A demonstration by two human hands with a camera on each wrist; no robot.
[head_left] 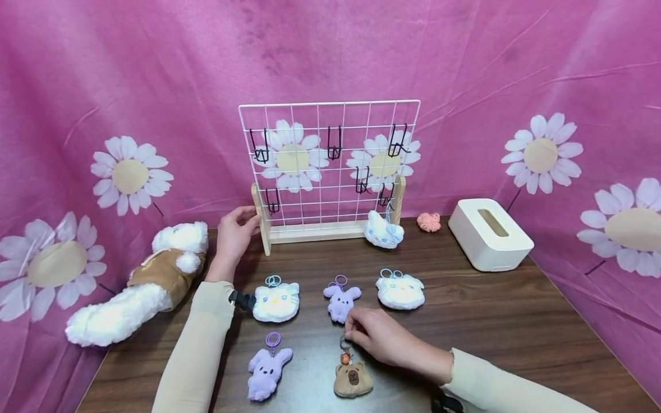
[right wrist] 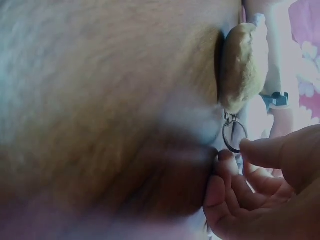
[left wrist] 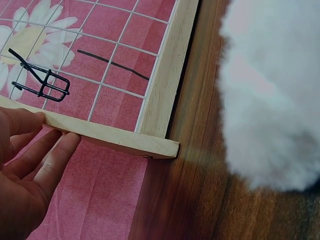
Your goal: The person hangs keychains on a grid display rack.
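My left hand [head_left: 236, 236] holds the left wooden upright [head_left: 261, 221] of a white wire grid rack [head_left: 329, 103]. In the left wrist view, the thumb and fingertips touch opposite faces of that wood. Low over the table's front, my right hand [head_left: 384, 337] pinches the metal ring [right wrist: 234, 136] of a brown capybara plush keychain [head_left: 353, 381] between thumb and index finger. The capybara lies on the tabletop. Just beyond this hand is a purple bunny keychain [head_left: 341, 303]. A white cat plush keychain [head_left: 384, 230] hangs at the rack's lower right from a black hook [head_left: 385, 195].
Another purple bunny [head_left: 265, 373] and two white cat keychains, one left [head_left: 276, 302] and one right [head_left: 401, 292], lie on the table. A white tissue box [head_left: 490, 235] and pink fluffy piece [head_left: 428, 222] stand right of the rack. At left lies a large white plush [head_left: 139, 281].
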